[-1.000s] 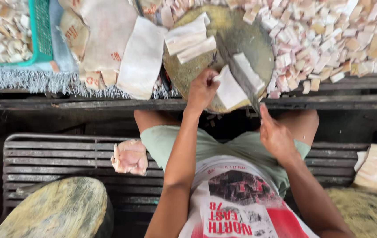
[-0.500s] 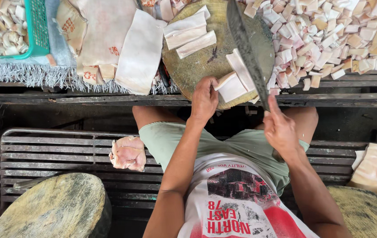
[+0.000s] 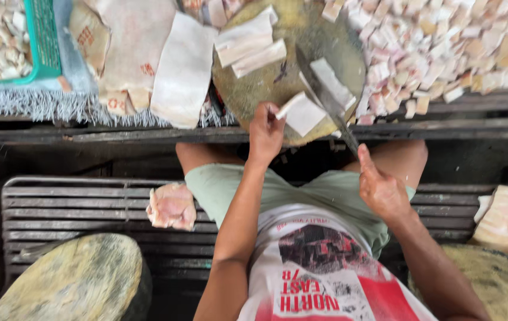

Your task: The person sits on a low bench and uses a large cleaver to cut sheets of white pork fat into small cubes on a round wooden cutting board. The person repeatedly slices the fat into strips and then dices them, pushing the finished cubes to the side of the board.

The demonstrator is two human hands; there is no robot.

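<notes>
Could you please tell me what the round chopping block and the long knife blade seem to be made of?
The round yellowish chopping block looks like a thick slice of wood, matte and stained, with a worn, scored top. The long dark knife blade in the right hand looks like steel, dull grey rather than polished.

The round chopping block (image 3: 278, 71) is showing a mottled olive-yellow, with off-white strips (image 3: 248, 41) lying on it, and the knife blade (image 3: 325, 101) is looking dark grey. The heap of cut pieces (image 3: 444, 47) is showing cream, pale pink and tan, beside a green basket (image 3: 43, 41). The shorts (image 3: 301, 190) are looking pale green, the shirt (image 3: 325, 273) white with red and black print.
</notes>
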